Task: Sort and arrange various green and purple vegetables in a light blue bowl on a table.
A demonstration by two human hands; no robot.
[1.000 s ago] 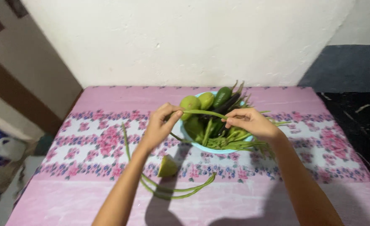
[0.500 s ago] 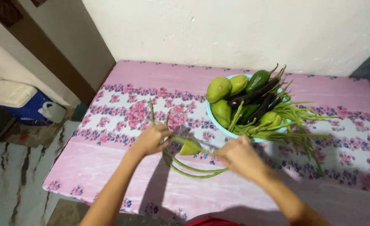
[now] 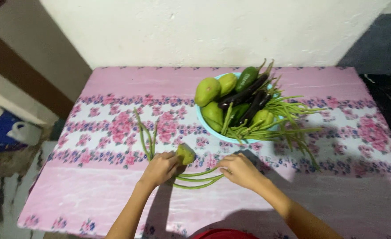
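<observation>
My left hand [image 3: 160,167] rests low on the pink flowered tablecloth [image 3: 98,194], fingers curled over the bend of several long green beans [image 3: 143,132] laid there. My right hand [image 3: 239,170] lies on the other end of those beans, fingertips pinching them against the cloth. A small cut green fruit piece [image 3: 185,153] sits just above my left hand, touching the thumb. Behind both hands stands a light blue bowl [image 3: 203,124] holding pale green fruits [image 3: 207,91], dark eggplants [image 3: 244,95] and a bunch of long beans [image 3: 288,124] spilling to the right.
A white wall stands right behind the table. On the floor at the left are a blue container with a white lid [image 3: 1,128] and a white jug [image 3: 25,132]. The table's left edge drops to a marbled floor. Something red [image 3: 224,233] shows at the near edge.
Both hands came down from the bowl with a long bean and now press it onto the cloth beside the other beans. The camera view swung left, then back.
</observation>
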